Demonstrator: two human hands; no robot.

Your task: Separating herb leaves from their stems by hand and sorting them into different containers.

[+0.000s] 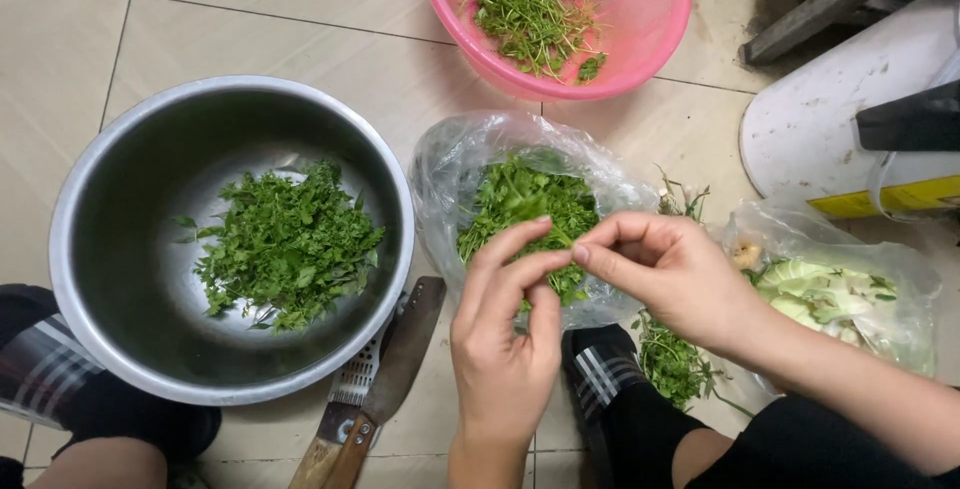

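A small sprig of green leafy herb (545,249) sits pinched between the fingertips of both hands, just above the clear plastic bag of green herb stalks (520,204) lying open on the floor. The left hand (505,334) grasps the sprig between thumb and first fingers from below; the right hand (665,274) nips it at the top with thumb and forefinger. Stripping goes best, I judge, with the left holding the stem firm and low while the right pulls the leaves off close to the stalk, so no tough stem comes along.

To the left stands one round steel bowl (90,199) holding one heap of picked green leaves (285,244). At the top is one pink plastic colander (650,39) with a tangle of thin green stems (530,9). One loose bunch of herb (675,359) lies under the right wrist, and one second clear bag with pale green vegetable (830,294) lies to the right. One wooden-handled knife (385,384) and one metal grater (355,379) rest on the beige tiled floor (300,29) beside the bowl.
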